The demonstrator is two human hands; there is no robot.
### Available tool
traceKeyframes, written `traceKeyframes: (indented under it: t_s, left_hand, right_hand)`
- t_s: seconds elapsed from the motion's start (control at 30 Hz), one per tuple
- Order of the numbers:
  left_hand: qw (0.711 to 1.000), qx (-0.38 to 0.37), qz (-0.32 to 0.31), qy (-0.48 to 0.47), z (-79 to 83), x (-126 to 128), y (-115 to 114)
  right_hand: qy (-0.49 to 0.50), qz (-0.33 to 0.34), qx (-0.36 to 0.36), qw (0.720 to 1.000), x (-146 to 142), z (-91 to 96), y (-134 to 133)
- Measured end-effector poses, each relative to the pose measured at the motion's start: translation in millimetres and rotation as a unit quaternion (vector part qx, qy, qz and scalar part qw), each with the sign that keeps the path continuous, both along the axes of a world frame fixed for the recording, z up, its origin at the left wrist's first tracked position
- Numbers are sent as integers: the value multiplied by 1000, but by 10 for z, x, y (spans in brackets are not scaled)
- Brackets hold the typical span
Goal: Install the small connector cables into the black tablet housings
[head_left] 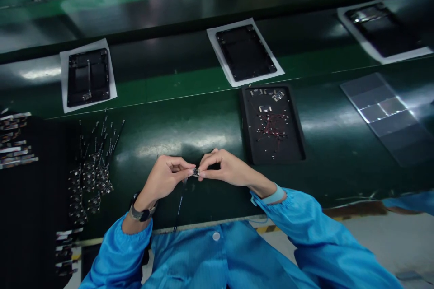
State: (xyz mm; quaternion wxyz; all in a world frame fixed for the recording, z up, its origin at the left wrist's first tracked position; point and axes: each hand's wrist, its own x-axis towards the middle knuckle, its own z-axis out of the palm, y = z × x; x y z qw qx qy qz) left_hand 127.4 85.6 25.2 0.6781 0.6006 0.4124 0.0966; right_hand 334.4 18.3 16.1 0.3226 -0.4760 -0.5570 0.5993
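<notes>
– So, what do the left hand point(168, 175) and the right hand point(228, 167) have between them?

– They have one small circuit board point(195, 172), taken from both sides. In each hand the grip is closed, with thumb and forefinger pinching it, so only the middle part can be seen.

– Where is it exactly?

– It is over the green surface point(159, 128), in front of the person and to the left of the black tray point(301, 156). The surface is smooth and glossy, with soft pale reflections.

– And which way does it point?

– It bridges the narrow gap between the hands, but its long axis I cannot tell. Below the left hand, a thin dark strip point(179, 206) with pale marks runs toward the near edge. If it is joined to the board, I cannot say.

– How does the board look?

– Dark, with tiny bright spots. Its full outline is covered by the fingers.

– What materials are nearby?

– On the left lies a pile of small boards point(88, 180), glinting like metal, with straight, slender strips pointing away from the person. Inside the tray, which has rounded corners and a raised rim, fine red wires point(271, 128) lie tangled.
</notes>
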Motion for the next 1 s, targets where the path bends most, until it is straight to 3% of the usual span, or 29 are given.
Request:
traceKeyframes:
  t_s: [0.4,0.53,0.63,0.73,0.83,1.0]
  left_hand:
    - [1000,4,-11,6,64,-5,18]
    - [990,123,-3,71,140,-220,183]
    - [956,248,42,152,111,-494,303]
    - [901,370,71,215,54,-750,354]
    - [856,448,81,244,44,-955,368]
    - [787,477,169,354,91,-1282,330]
  right_hand:
    - [-8,4,6,1000,-39,9,7]
    - [-81,-43,73,993,120,131,-2]
    - [-187,-155,158,957,510,295,-119]
    - [-318,-255,199,891,982,403,-288]
    - [-420,-238,187,855,1317,349,-359]
    - [-448,-146,178,864,1453,89,-227]
